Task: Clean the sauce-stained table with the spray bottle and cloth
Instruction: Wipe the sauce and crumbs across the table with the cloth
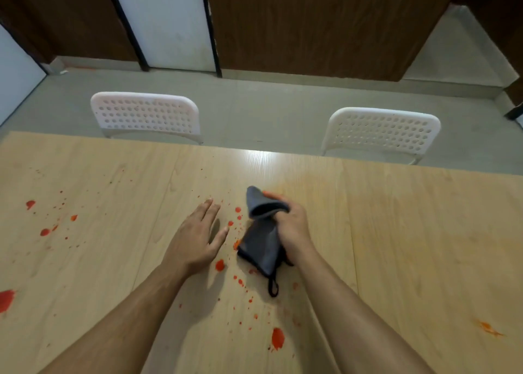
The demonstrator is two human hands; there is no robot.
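A light wooden table (396, 232) carries red sauce stains: a large drop (277, 337) near the front, a smaller one (219, 265) by my left wrist, and spatter at the far left (6, 300). My right hand (291, 226) is shut on a dark grey cloth (261, 243), bunched and lifted, its lower end with a black loop touching the table. My left hand (198, 235) lies flat with fingers spread on the table, just left of the cloth, holding nothing. No spray bottle is in view.
Two white perforated chairs (145, 116) (382, 131) stand at the table's far edge. An orange smear (489, 328) marks the table at the right. Grey floor and brown wall panels lie beyond.
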